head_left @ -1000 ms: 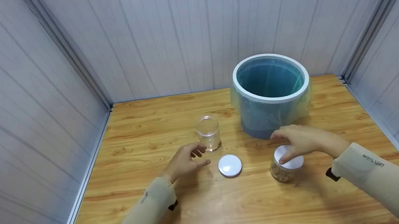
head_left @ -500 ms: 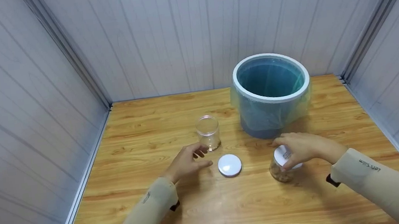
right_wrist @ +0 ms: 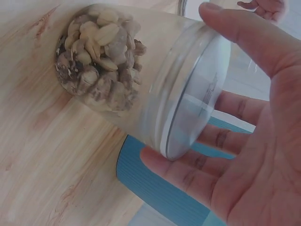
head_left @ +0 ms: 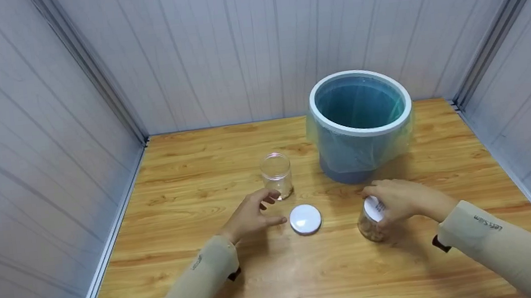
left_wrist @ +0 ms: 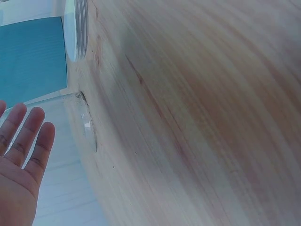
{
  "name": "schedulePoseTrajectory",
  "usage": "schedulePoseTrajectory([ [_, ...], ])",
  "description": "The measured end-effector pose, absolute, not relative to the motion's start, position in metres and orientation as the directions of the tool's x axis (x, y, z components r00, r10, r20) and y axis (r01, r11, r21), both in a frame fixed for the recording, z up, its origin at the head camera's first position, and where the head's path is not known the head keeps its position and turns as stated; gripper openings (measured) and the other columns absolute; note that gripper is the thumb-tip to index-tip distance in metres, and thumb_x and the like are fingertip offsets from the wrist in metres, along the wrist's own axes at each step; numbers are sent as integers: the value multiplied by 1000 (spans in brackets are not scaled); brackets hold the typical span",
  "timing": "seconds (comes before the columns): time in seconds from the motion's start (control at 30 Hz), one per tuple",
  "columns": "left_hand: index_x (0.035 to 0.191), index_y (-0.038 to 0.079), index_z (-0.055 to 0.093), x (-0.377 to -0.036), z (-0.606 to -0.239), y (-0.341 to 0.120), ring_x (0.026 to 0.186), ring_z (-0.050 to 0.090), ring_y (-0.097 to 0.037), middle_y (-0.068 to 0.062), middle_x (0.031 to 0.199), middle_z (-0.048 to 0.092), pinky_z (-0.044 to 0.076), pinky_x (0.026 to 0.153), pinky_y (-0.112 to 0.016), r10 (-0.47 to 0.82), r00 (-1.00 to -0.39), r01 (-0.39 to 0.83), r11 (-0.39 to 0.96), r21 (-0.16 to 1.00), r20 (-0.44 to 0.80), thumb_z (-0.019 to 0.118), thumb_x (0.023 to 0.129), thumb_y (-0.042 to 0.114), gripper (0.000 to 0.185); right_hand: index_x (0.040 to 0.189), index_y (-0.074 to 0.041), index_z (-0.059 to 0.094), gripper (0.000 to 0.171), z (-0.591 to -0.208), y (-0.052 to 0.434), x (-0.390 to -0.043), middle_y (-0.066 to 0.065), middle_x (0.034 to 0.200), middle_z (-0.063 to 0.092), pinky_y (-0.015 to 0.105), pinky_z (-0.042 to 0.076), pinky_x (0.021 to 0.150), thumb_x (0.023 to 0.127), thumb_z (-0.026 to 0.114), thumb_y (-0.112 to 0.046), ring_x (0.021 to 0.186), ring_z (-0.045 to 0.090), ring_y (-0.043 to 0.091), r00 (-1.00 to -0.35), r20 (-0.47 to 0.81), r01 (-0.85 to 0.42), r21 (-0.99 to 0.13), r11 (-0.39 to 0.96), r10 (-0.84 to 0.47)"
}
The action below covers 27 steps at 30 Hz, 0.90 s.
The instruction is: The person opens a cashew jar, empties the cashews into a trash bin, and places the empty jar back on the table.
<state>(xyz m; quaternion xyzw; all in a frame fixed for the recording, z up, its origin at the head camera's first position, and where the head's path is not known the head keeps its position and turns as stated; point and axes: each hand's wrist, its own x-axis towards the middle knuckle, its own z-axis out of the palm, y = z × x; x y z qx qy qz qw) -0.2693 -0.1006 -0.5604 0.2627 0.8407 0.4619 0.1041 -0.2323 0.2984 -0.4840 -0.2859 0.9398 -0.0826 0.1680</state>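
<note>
A glass jar of nuts (head_left: 368, 229) stands on the wooden table (head_left: 198, 176), right of centre. My right hand (head_left: 381, 204) covers it from above, thumb and fingers curled round its white lid (right_wrist: 197, 94). The nuts (right_wrist: 99, 61) fill its bottom. My left hand (head_left: 272, 209) hovers relaxed and holds nothing. It is between an empty, lidless glass jar (head_left: 276, 175) and a loose white lid (head_left: 305, 219) lying flat on the table. In the left wrist view the fingers (left_wrist: 28, 136) are straight, close to the empty jar (left_wrist: 70, 122).
A blue bin (head_left: 363, 133) with a white rim and a plastic liner stands at the back right, just behind the nut jar. Grey panel walls (head_left: 35, 145) close the table on three sides.
My right hand has come lower and curled round the nut jar's lid, hiding most of it. My left hand has shifted a little towards the loose lid.
</note>
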Motion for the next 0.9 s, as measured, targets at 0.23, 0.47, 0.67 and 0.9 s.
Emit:
schedulePoseTrajectory([
  [0.23,144,4,63,-268,-562,-96,134,61,-45,-24,147,64,51,112,-60,550,-832,350,428,834,67,93,87,20,66,136,-9,68,70,-482,295,-232,10,127,68,50,58,91,78,94,-38,104,63,24,-792,-260,-494,-257,831,-552],
  [0.47,147,4,60,-268,-562,-92,135,60,-46,-25,149,63,51,111,-60,567,-819,370,405,836,87,94,85,22,72,133,-8,69,67,-479,289,-232,7,118,67,46,58,89,79,93,-40,100,62,22,-790,-204,-526,-261,810,-579],
  [0.67,152,4,56,-267,-561,-89,137,59,-46,-25,154,60,50,113,-59,575,-813,374,397,839,90,94,85,20,78,133,-8,69,70,-476,281,-231,6,116,66,43,58,85,76,94,-40,96,62,20,-785,-163,-551,-258,794,-598],
  [0.9,158,13,51,-267,-560,-85,140,57,-46,-22,156,59,49,116,-57,591,-799,395,375,838,112,95,83,24,88,138,-12,68,72,-471,273,-229,6,123,67,44,58,89,77,94,-41,101,62,21,-795,-142,-537,-289,793,-590],
])
